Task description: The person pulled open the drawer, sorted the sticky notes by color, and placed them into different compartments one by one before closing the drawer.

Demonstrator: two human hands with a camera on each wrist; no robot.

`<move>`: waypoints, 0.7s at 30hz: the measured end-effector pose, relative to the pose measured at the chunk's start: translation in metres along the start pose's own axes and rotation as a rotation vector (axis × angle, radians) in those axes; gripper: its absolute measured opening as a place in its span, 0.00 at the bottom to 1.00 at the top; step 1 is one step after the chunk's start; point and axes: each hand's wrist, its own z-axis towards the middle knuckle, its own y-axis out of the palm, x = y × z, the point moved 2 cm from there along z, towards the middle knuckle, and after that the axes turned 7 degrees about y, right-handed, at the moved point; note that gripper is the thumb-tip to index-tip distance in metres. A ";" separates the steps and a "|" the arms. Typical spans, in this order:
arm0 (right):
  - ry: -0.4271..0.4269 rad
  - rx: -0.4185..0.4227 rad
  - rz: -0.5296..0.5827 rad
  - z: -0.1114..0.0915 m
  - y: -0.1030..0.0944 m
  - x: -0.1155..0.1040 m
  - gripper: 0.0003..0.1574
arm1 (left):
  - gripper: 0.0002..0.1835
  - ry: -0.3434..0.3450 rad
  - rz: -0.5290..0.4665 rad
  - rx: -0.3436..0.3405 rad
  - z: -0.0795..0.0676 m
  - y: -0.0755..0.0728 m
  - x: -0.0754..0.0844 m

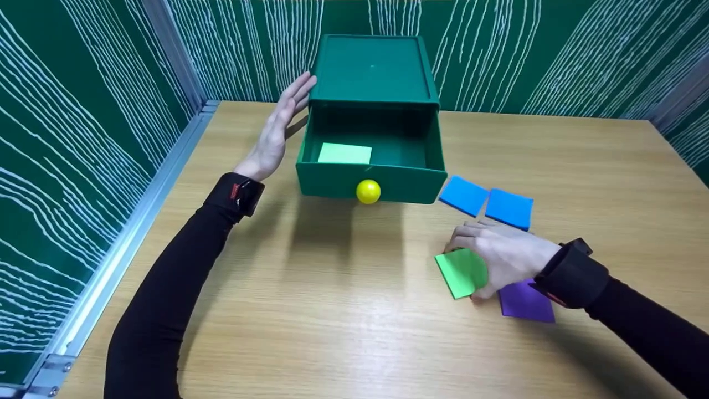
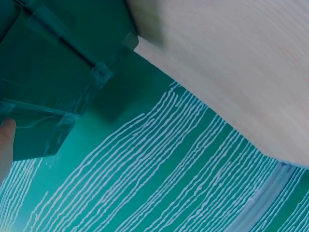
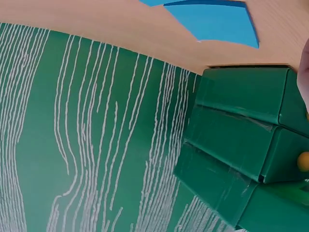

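Observation:
A green drawer unit (image 1: 372, 69) stands at the back of the table with its top drawer (image 1: 410, 185) pulled out. Inside that drawer lies a pale green square (image 1: 344, 153), and a yellow knob (image 1: 368, 192) is on its front. My left hand (image 1: 271, 133) rests its straight fingers against the unit's left side. In the left wrist view only a fingertip (image 2: 6, 145) shows beside the unit. My right hand (image 1: 501, 252) grips a bright green square (image 1: 460, 272) by opposite edges, fingers at the far edge and thumb at the near one.
Two blue squares (image 1: 464, 195) lie beyond my right hand, and a purple square (image 1: 526, 302) sits partly under its wrist. Green panels with white wavy lines (image 1: 487, 55) border the wooden table (image 1: 354, 332). A metal rail (image 1: 122, 233) runs along the left.

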 end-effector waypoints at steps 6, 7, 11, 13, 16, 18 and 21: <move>0.010 0.090 -0.055 -0.004 -0.013 0.002 0.51 | 0.32 0.001 0.007 0.004 0.002 0.001 0.001; 0.015 0.107 -0.049 -0.005 -0.018 0.003 0.51 | 0.32 0.002 0.006 0.004 0.003 0.001 0.001; 0.039 0.151 -0.025 -0.009 -0.048 0.008 0.51 | 0.32 0.006 0.004 0.004 0.005 0.002 0.002; 0.055 0.167 -0.013 -0.011 -0.065 0.011 0.52 | 0.32 0.006 0.003 0.005 0.005 0.001 0.001; 0.112 0.171 0.037 -0.012 -0.096 0.016 0.53 | 0.32 0.006 0.003 0.010 0.004 0.001 0.001; 0.162 0.177 0.066 -0.012 -0.119 0.019 0.53 | 0.32 0.008 0.005 0.013 0.003 0.001 0.000; 0.213 0.216 0.100 -0.009 -0.153 0.021 0.51 | 0.32 0.006 0.013 0.016 0.001 0.001 -0.002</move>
